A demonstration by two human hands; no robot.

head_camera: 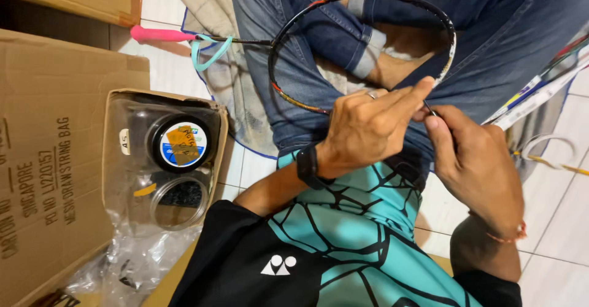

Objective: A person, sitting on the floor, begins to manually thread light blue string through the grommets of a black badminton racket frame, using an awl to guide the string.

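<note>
head view: your teal-and-black shirt [343, 239] fills the lower frame, nearest the lens, with your jeans [288, 49] beyond it where you sit on the tiled floor [552, 221].

your left hand [368, 126], a black watch [307, 166] at its wrist and a ring on one finger, is curled nearly closed, index finger stretched out and pressed against the rim of the badminton racket [368, 0]. judged, this steadies the frame at the working point. your right hand [475, 159] is pinched shut, thumb and forefinger on a thin dark strand or tool tip just beside that same rim spot; which of the two it is cannot be told. a red thread band sits on that wrist.

the racket lies across your lap, its head hoop unstrung so the jeans show through, and the pink handle [156, 35] points away to the left over the floor with a teal loop [208, 52] hanging at the shaft. resting it on the thighs appears to keep the hoop level and close to both hands.

at left, an opened cardboard box [49, 159] holds a clear plastic tray [165, 159] carrying a string reel [179, 142] and an empty round cup, within reach. coiled string [546, 147] lies on the tiles at right.
</note>
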